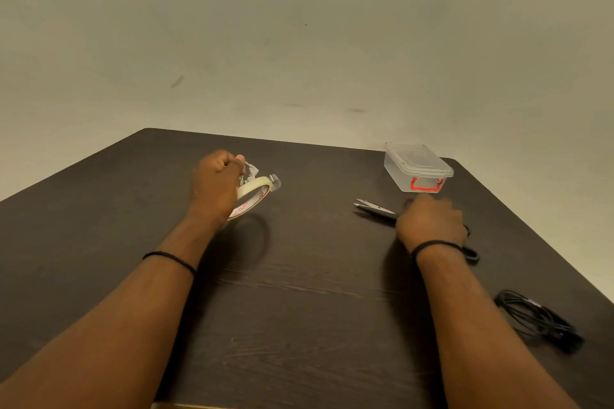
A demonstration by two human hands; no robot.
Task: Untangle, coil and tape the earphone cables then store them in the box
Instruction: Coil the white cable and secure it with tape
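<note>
My left hand (216, 184) is closed around a roll of clear tape (255, 194), lifted just off the dark table (299, 292), with a loose tape end sticking out above it. My right hand (430, 221) rests on a pair of scissors (375, 207) whose blades point left; the black handles show by my wrist. A coiled black earphone cable (538, 320) lies on the table near my right forearm. The clear plastic box (417, 166) with a red latch stands shut at the far right.
A plain wall rises behind the table. The table's right edge runs close past the cable and the box.
</note>
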